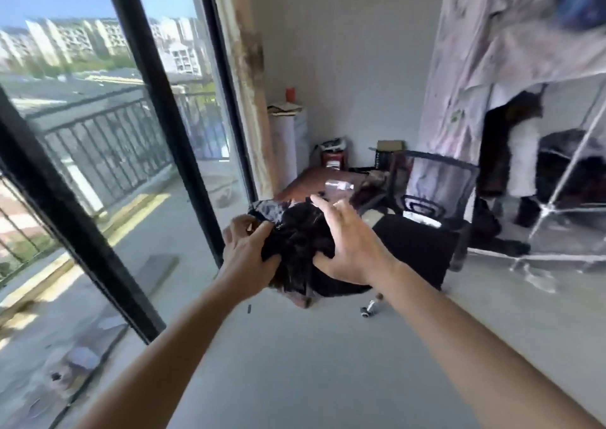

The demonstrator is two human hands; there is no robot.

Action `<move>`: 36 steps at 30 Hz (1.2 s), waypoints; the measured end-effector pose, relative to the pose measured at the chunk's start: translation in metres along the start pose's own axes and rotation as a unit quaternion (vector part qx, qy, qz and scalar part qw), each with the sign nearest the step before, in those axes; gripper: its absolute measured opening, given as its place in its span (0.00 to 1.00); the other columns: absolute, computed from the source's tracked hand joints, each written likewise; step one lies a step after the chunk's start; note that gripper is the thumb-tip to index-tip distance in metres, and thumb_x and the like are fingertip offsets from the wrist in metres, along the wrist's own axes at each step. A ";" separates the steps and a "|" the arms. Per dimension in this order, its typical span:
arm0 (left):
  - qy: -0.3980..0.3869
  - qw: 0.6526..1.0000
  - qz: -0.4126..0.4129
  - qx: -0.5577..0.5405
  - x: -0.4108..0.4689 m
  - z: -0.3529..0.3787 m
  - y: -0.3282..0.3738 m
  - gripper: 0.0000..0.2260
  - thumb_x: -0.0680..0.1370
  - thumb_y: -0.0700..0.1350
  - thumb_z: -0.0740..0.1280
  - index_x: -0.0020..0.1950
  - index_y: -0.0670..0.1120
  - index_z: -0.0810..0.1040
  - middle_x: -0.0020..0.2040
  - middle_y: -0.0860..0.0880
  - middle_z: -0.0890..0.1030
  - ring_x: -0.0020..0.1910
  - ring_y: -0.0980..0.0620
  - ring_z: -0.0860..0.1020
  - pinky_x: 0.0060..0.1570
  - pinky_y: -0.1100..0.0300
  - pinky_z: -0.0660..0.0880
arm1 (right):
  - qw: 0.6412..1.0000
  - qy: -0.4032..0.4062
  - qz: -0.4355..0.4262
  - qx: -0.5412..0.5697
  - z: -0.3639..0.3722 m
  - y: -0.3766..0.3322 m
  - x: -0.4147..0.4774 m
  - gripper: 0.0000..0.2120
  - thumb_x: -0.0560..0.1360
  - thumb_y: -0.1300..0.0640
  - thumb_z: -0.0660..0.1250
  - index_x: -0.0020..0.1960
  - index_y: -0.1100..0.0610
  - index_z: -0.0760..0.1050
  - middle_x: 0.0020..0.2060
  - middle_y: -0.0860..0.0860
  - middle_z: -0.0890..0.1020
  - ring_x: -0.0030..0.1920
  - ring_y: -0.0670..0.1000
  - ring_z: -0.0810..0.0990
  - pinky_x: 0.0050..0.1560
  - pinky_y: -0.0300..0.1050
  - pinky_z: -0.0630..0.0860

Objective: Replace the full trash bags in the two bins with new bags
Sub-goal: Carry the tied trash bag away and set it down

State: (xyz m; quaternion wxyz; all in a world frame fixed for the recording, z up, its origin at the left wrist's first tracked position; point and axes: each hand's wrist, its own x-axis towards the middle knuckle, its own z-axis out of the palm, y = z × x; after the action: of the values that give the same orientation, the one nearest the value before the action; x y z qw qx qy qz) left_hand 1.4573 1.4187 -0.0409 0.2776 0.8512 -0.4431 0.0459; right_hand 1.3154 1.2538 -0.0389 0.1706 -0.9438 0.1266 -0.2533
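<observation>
Black bag point(295, 241) is bunched up in mid-air, just left of the office chair point(436, 192), over the floor. Left hand point(249, 251) has its fingers curled tight into the bag's edge. Right hand point(344, 245) has fingers spread wide across the top, thumb on a fold. No bin in view. We'd find the mouth hem, pinch both sides, then shake it open.
</observation>
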 end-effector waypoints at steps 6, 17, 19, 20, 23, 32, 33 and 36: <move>-0.050 0.988 0.055 -0.132 0.071 0.119 0.160 0.19 0.70 0.34 0.69 0.60 0.43 0.70 0.56 0.47 0.64 0.57 0.46 0.67 0.62 0.53 0.68 | 0.995 0.007 0.066 -0.073 -0.087 0.170 -0.058 0.52 0.67 0.42 0.69 0.80 0.53 0.43 0.60 0.51 0.64 0.59 0.51 0.69 0.61 0.43 0.73; -0.125 0.963 0.166 -0.170 0.185 0.292 0.382 0.21 0.72 0.36 0.69 0.63 0.43 0.67 0.56 0.50 0.68 0.51 0.56 0.67 0.49 0.66 0.62 | 0.971 0.056 0.193 -0.127 -0.206 0.413 -0.138 0.45 0.74 0.47 0.68 0.81 0.55 0.46 0.71 0.54 0.59 0.63 0.56 0.73 0.52 0.48 0.78; -0.149 0.952 0.188 -0.191 0.211 0.330 0.425 0.22 0.72 0.37 0.69 0.64 0.44 0.67 0.57 0.51 0.68 0.53 0.54 0.69 0.52 0.63 0.65 | 0.964 0.065 0.219 -0.136 -0.229 0.462 -0.152 0.44 0.75 0.47 0.67 0.81 0.54 0.45 0.74 0.54 0.57 0.67 0.56 0.70 0.55 0.49 0.79; -0.158 0.945 0.202 -0.203 0.226 0.350 0.449 0.23 0.72 0.37 0.69 0.65 0.44 0.66 0.58 0.51 0.67 0.54 0.53 0.69 0.53 0.61 0.66 | 0.959 0.067 0.235 -0.146 -0.243 0.487 -0.158 0.43 0.75 0.47 0.67 0.81 0.53 0.45 0.75 0.54 0.56 0.68 0.56 0.70 0.56 0.47 0.78; -0.195 0.919 0.244 -0.241 0.268 0.405 0.527 0.22 0.73 0.37 0.68 0.65 0.44 0.66 0.58 0.50 0.67 0.55 0.52 0.69 0.53 0.59 0.67 | 0.939 0.075 0.287 -0.175 -0.294 0.556 -0.176 0.42 0.76 0.47 0.65 0.80 0.51 0.43 0.77 0.52 0.53 0.72 0.57 0.66 0.59 0.52 0.77; -0.284 0.801 0.410 -0.331 0.324 0.534 0.827 0.21 0.74 0.37 0.68 0.64 0.45 0.66 0.58 0.49 0.68 0.53 0.53 0.70 0.52 0.58 0.68 | 0.829 0.177 0.462 -0.262 -0.483 0.706 -0.291 0.39 0.78 0.49 0.64 0.81 0.53 0.45 0.78 0.52 0.51 0.76 0.54 0.58 0.69 0.51 0.69; -0.294 0.788 0.426 -0.333 0.321 0.548 0.860 0.21 0.74 0.37 0.68 0.64 0.46 0.66 0.58 0.50 0.68 0.54 0.53 0.70 0.52 0.58 0.68 | 0.815 0.191 0.477 -0.268 -0.500 0.721 -0.311 0.39 0.78 0.49 0.64 0.80 0.54 0.45 0.79 0.52 0.51 0.76 0.54 0.57 0.70 0.51 0.68; -0.314 0.755 0.464 -0.341 0.308 0.595 0.956 0.21 0.74 0.37 0.68 0.64 0.46 0.66 0.57 0.51 0.68 0.54 0.54 0.70 0.52 0.60 0.67 | 0.781 0.228 0.510 -0.280 -0.545 0.773 -0.372 0.38 0.78 0.50 0.63 0.81 0.54 0.46 0.79 0.53 0.52 0.78 0.54 0.55 0.72 0.53 0.66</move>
State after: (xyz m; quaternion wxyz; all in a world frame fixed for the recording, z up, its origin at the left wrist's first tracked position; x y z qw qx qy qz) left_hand 0.7974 0.4555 -0.0294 0.3397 0.3568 -0.8319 -0.2553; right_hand 0.6008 0.5313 -0.0560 -0.0305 -0.6626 0.6896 -0.2908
